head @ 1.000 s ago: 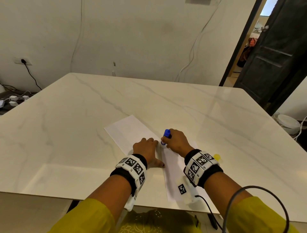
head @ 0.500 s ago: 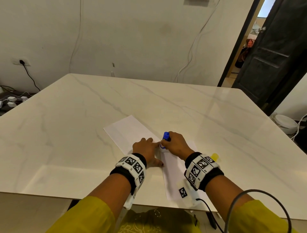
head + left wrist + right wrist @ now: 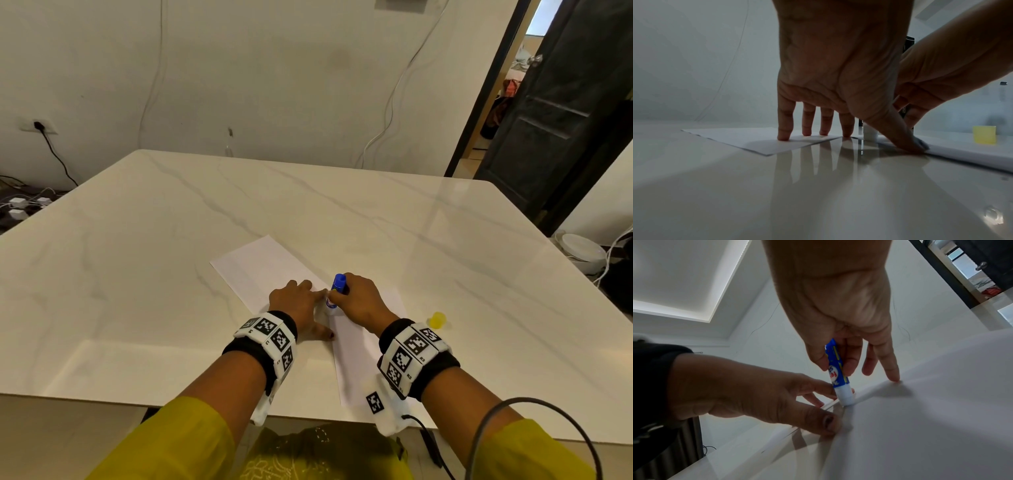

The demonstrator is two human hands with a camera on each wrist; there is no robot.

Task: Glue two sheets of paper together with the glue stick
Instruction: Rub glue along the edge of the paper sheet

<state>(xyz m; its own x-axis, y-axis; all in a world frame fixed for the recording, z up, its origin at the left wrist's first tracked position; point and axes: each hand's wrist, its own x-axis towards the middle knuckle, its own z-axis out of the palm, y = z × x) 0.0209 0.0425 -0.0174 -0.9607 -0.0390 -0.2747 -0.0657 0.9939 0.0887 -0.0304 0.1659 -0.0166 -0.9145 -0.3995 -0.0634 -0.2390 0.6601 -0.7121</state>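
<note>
Here, glue stick [image 3: 839, 378] (uncapped) on paper [image 3: 356, 363].

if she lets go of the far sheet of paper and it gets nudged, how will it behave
The far sheet looks thin and lies flat, so it is probably floppy and very light. The table is glossy enough to mirror the left hand fingers, so the sheet would likely slide easily once they stop pressing it.

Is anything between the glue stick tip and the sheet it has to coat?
Nothing visible. The glue stick, gripped by the right hand, stands with its tip on the near sheet. The left hand presses the paper just beside it, not under it.
</note>
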